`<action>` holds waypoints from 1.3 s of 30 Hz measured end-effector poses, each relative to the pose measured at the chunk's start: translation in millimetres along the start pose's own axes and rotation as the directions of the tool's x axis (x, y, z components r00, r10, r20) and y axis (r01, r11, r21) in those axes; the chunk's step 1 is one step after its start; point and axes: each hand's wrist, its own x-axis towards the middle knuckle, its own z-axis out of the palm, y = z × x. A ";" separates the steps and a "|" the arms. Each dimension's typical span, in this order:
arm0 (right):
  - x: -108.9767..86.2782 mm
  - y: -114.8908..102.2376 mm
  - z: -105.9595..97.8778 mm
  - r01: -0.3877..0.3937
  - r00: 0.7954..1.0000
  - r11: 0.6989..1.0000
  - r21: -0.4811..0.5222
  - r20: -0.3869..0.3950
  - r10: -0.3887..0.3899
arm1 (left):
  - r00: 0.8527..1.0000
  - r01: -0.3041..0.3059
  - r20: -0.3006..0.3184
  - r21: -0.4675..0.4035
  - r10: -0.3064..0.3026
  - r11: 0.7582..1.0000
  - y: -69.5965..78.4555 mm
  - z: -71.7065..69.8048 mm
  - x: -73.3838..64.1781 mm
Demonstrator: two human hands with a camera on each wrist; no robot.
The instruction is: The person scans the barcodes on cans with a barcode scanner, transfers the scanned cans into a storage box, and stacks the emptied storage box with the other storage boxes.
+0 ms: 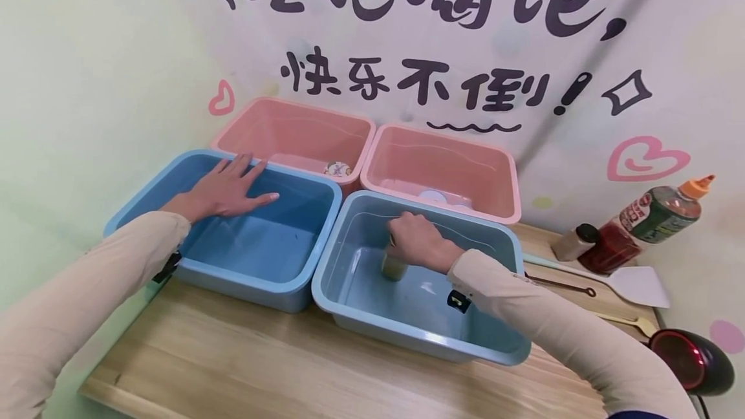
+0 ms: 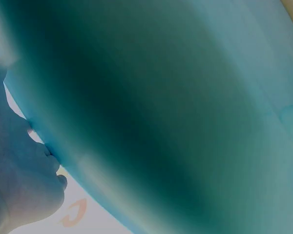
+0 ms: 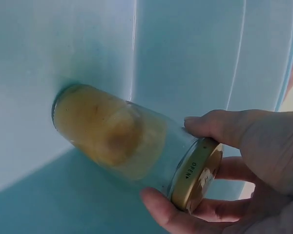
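Observation:
My right hand reaches into the right blue bin and grips a glass jar near its top. In the right wrist view the jar has a gold lid printed OPEN and is partly filled with something yellowish. Thumb and fingers curl round the lid end; the jar's base meets the bin's inside. My left hand lies at the far rim of the left blue bin, fingers straight and spread, holding nothing. The left wrist view shows that hand beside the bin's blurred blue-green wall.
Behind stand a left pink bin with a patterned round item, and a right pink bin with pale round items. At right are a sauce bottle, a black-capped shaker, a white spatula and a black-red device.

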 end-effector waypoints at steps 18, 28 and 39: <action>-49.8 11.8 -82.9 0.081 0.987 0.991 0.108 -0.149 -0.065 | 1.000 -0.003 -0.008 -0.002 0.003 1.000 -2.8 4.4 2.6; -107.3 35.9 -123.1 0.031 0.960 0.987 0.161 -0.279 0.015 | 1.000 -0.008 -0.013 0.004 0.008 1.000 -4.4 4.3 3.6; -183.7 78.9 -142.5 -0.145 0.849 0.985 0.089 -0.500 0.170 | 1.000 -0.018 -0.002 -0.008 0.018 1.000 -2.6 2.2 1.5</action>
